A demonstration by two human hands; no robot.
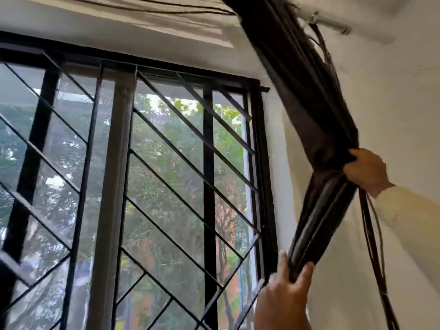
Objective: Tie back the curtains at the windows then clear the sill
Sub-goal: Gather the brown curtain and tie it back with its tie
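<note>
A dark bunched curtain [302,91] hangs from the top right and is gathered into a thick bundle to the right of the window [147,175]. My right hand [367,171] grips the bundle at its bend, against the white wall. My left hand [283,298] holds the lower end of the bundle from below, near the window's right frame. Thin dark cords [375,246] trail down behind the bundle. The sill is out of view.
The window has a black frame and a diagonal metal grille [190,148], with trees outside. A white wall [392,103] fills the right side. Pale fabric with dark lines [142,13] runs along the top.
</note>
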